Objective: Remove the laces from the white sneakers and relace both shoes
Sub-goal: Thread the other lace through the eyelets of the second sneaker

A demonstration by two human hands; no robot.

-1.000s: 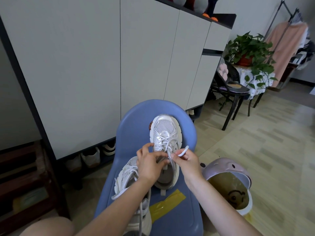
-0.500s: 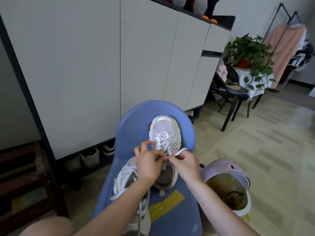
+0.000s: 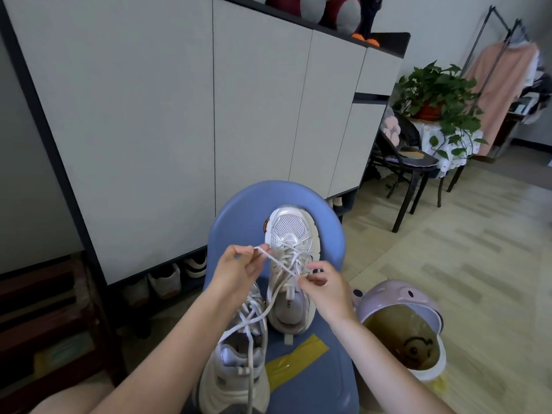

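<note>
Two white sneakers lie on a blue chair seat (image 3: 239,216). The far sneaker (image 3: 291,234) points away from me, its white lace (image 3: 277,261) crossed over the tongue. My left hand (image 3: 236,271) pinches one lace end and holds it up and out to the left of that shoe. My right hand (image 3: 324,286) pinches the lace at the shoe's right eyelets. The near sneaker (image 3: 236,369) lies under my left forearm, with loose lace strands draped over its opening.
A pale cabinet (image 3: 179,115) stands behind the chair, with shoes on its bottom shelf. A pink bin (image 3: 400,300) sits on the floor at the right. A yellow tape strip (image 3: 295,358) lies on the seat. A black chair and a potted plant (image 3: 439,91) stand far right.
My left hand has pulled a lace end out to the left, stretching it across the far sneaker. My right hand has dropped to the right eyelets.
</note>
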